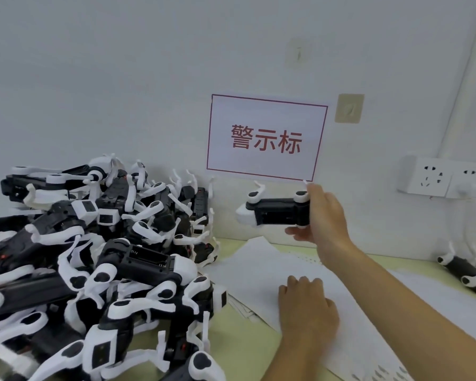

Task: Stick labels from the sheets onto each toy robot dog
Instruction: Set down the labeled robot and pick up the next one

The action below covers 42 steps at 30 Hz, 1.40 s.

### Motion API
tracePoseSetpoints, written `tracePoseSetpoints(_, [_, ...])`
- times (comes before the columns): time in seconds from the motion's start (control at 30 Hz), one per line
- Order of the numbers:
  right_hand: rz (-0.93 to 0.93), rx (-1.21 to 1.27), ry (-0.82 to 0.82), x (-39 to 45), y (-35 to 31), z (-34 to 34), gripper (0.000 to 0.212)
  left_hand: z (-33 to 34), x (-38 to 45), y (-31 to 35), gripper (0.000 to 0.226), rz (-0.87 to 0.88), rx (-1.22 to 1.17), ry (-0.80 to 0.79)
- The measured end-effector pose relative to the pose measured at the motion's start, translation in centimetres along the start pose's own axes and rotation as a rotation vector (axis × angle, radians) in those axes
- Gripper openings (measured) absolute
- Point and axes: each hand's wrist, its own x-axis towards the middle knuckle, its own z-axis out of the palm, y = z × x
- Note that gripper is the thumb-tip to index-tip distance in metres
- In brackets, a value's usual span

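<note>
- The right hand [323, 215] holds one toy robot dog [275, 211] up in the air at the far side, fingers wrapped round its rear end, belly turned toward the camera
- The left hand [307, 303] rests on the label sheets [261, 268] at near centre, fingers curled down onto the paper; whether a label is pinched, cannot tell
- A pile of dogs [94, 257] waits on the left; one dog [465, 270] lies far right
- The step looks like fetching a label; next the left hand must peel one and bring it to the lifted dog
</note>
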Motion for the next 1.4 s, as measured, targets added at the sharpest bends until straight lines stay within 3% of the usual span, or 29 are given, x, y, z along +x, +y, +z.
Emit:
tracePoseSetpoints(0.1, [0.169, 0.057, -0.019, -0.1, 3.2, -6.2, 0.039, -0.4, 0.0, 0.5, 0.026, -0.024, -0.080, 0.034])
tracePoseSetpoints(0.2, [0.316, 0.149, 0.024, -0.7, 6.5, -10.8, 0.034, -0.7, 0.0, 0.8, 0.013, -0.138, -0.194, 0.083])
tracePoseSetpoints(0.33, [0.414, 0.259, 0.139, -0.1, 8.2, -13.9, 0.031, -0.1, 0.7, 0.8, 0.069, -0.184, -0.267, 0.145])
tracePoseSetpoints(0.43, [0.454, 0.220, 0.116, 0.3, 8.0, -14.7, 0.034, -0.3, 0.6, 0.9, 0.088, 0.057, -0.297, 0.248])
tracePoseSetpoints(0.53, [0.503, 0.134, 0.026, 0.3, 7.5, -14.6, 0.038, -0.4, 0.7, 1.4, 0.075, 0.310, -0.139, 0.215])
tracePoseSetpoints(0.6, [0.511, 0.116, -0.039, 0.2, 7.2, -14.1, 0.039, -0.6, 0.6, 1.7, 0.054, 0.357, -0.075, 0.229])
tracePoseSetpoints(0.7, [0.473, 0.143, -0.021, 0.6, 6.8, -13.8, 0.038, -1.6, 0.6, 2.0, 0.037, 0.213, -0.236, 0.335])
tracePoseSetpoints(0.8, [0.314, -0.175, 0.109, 1.3, 7.4, -14.8, 0.027, -3.1, 1.1, 1.7, 0.028, -0.048, -0.341, 0.433])
tracePoseSetpoints(0.87, [0.222, -0.502, 0.136, 1.3, 8.6, -15.7, 0.037, -3.8, 1.2, 1.3, 0.018, -0.208, -0.200, 0.467])
tracePoseSetpoints(0.93, [0.225, -0.661, 0.075, 1.1, 9.8, -16.4, 0.052, -4.1, 1.0, 1.1, 0.017, -0.316, -0.036, 0.452])
tracePoseSetpoints(1.0, [0.228, -0.787, -0.023, 1.1, 10.9, -16.4, 0.062, -4.0, 0.9, 1.0, 0.023, -0.334, 0.084, 0.392])
tracePoseSetpoints(1.1, [0.175, -1.006, -0.107, 1.1, 11.4, -16.1, 0.059, -3.6, 1.0, 1.0, 0.027, -0.279, 0.207, 0.347])
tracePoseSetpoints(1.23, [0.119, -0.975, -0.105, 1.2, 11.0, -16.0, 0.051, -3.9, 1.2, 1.0, 0.025, -0.234, 0.272, 0.314])
tracePoseSetpoints(1.4, [0.083, -0.643, -0.114, 1.2, 11.1, -16.5, 0.050, -5.5, 1.7, 1.0, 0.016, -0.275, 0.261, 0.232])
